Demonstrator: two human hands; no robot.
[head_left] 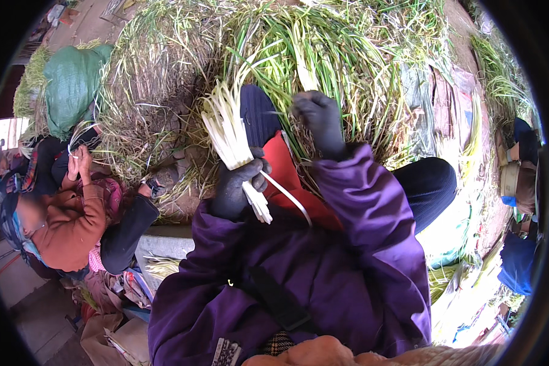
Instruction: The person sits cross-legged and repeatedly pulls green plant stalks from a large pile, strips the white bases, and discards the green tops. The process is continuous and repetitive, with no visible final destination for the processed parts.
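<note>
My left hand (pixel 235 183), in a dark glove, is wrapped round a bundle of pale stalks (pixel 226 131). The trimmed-looking white ends fan out above the fist, and shorter ends stick out below it. One loose pale stalk (pixel 290 194) curves away from this hand across the red cloth (pixel 282 165) on my lap. My right hand (pixel 318 116), also gloved and slightly blurred, is curled closed in front of a big heap of long green and straw-coloured leaves (pixel 341 55). What its fingers hold, if anything, is hidden. Just beyond it a white stalk (pixel 307 73) lies against the heap.
To the left a person (pixel 73 226) in an orange-brown top sits holding thin pale stalks. Behind them stands a full green sack (pixel 73 85). Dry leaves (pixel 158 91) pile up between us. At the far right are dark and blue clothes (pixel 518 262) and more leaves.
</note>
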